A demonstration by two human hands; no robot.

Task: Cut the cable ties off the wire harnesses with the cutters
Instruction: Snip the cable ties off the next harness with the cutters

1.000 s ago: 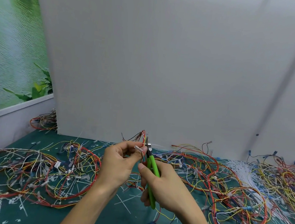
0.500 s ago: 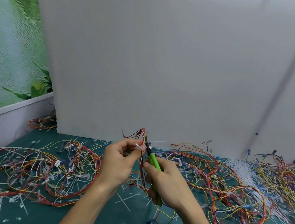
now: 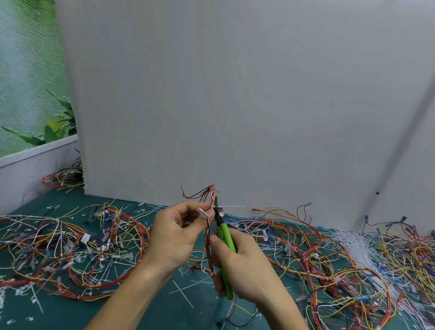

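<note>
- One wire harness (image 3: 211, 194) is pinched between thumb and fingers of the left hand (image 3: 175, 238), above the green mat (image 3: 187, 324).
- The right hand (image 3: 243, 269) grips the green cutters (image 3: 224, 234), with the tip at the white cable tie (image 3: 231, 206) on this harness.

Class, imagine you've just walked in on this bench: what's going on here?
A person is working on wire harnesses. The left hand pinches a small wire bundle upright. The right hand grips the green-handled cutters, their tip set against the bundle at a white cable tie whose tail sticks out rightward. Other harnesses and snipped tie pieces lie across the green mat.
</note>
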